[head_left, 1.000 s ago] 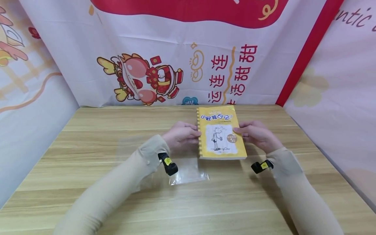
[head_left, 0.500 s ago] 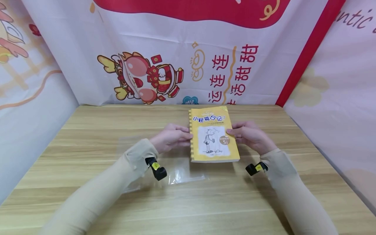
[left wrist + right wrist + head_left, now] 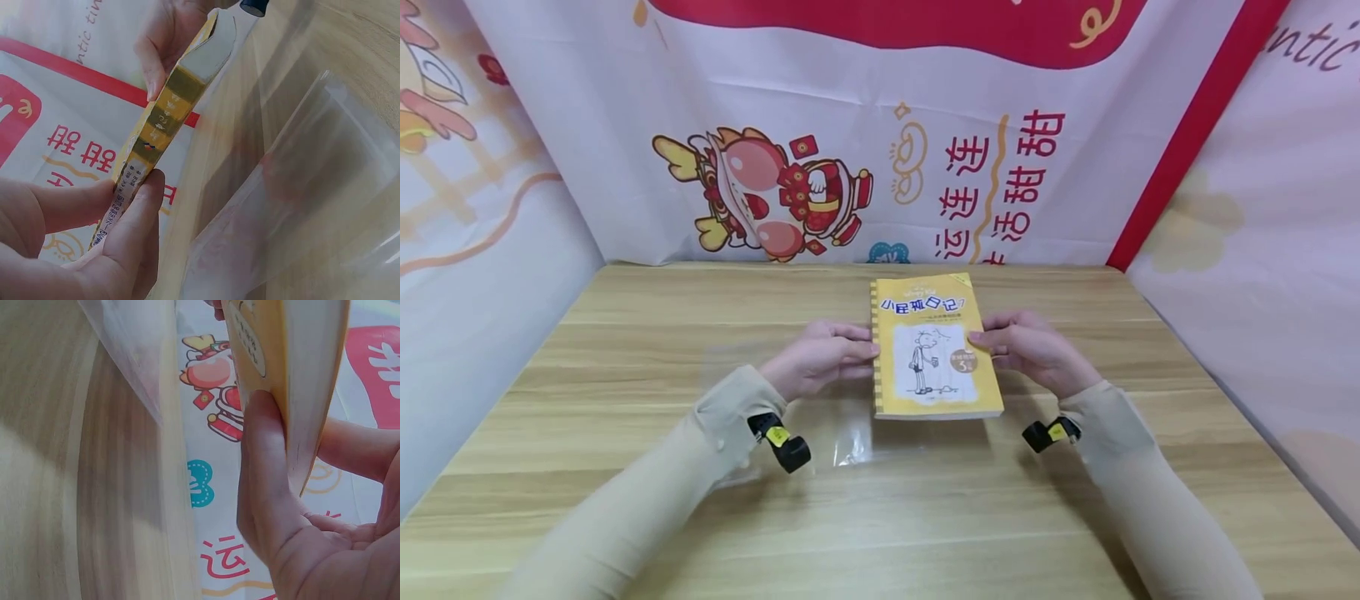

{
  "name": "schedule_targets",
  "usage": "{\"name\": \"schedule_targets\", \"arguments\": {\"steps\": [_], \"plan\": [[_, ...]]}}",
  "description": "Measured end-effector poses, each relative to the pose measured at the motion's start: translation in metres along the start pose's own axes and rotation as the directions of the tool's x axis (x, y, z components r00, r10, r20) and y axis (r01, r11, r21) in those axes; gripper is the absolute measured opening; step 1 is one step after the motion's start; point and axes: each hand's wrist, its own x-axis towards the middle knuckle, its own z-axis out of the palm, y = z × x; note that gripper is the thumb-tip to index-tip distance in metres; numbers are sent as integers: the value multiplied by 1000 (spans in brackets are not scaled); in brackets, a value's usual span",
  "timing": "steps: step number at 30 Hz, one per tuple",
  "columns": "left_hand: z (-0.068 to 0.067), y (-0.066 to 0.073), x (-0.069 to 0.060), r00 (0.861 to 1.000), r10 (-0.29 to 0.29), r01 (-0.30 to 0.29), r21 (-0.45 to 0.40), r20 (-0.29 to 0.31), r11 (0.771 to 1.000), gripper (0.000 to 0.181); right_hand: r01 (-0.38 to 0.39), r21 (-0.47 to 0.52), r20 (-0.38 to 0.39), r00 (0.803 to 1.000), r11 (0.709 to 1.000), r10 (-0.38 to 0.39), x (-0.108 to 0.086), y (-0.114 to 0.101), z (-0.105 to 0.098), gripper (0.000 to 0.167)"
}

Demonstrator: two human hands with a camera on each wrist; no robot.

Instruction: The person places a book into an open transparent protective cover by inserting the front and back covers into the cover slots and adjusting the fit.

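A yellow paperback book (image 3: 936, 350), with a line drawing of a boy on its cover, is held up off the table between both hands. My left hand (image 3: 820, 358) pinches its spine edge, thumb on the front cover and fingers behind; the left wrist view shows the patterned spine (image 3: 165, 115) between thumb and fingers. On the opposite side my right hand (image 3: 1037, 350) pinches the page edge, and the right wrist view shows the pages (image 3: 312, 381) between thumb and fingers. Below the book lies a clear plastic sleeve (image 3: 306, 181), partly hidden by the left forearm and the book.
The wooden table (image 3: 880, 533) extends around the hands on all sides. A printed cloth (image 3: 820, 75) hangs along its back edge, and more cloth stands at the left and right sides.
Both hands have carried the book to the left and slightly toward the person, over the plastic sleeve. Their grip on it looks the same.
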Motion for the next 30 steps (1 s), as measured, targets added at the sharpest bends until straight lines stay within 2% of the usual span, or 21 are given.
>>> {"name": "schedule_targets", "arguments": {"steps": [10,20,30], "plan": [[-8,-6,-5,1000,18,-18,7,-10,1000,40,-4,-19,-3,1000,1000,4,-1,2,7,40],[-18,-5,-11,998,54,-55,16,18,998,42,-3,-1,8,1000,1000,3,-1,2,18,43],[-26,-6,-20,999,42,-42,52,14,998,44,13,4,15,1000,1000,-13,-1,5,25,44]]}}
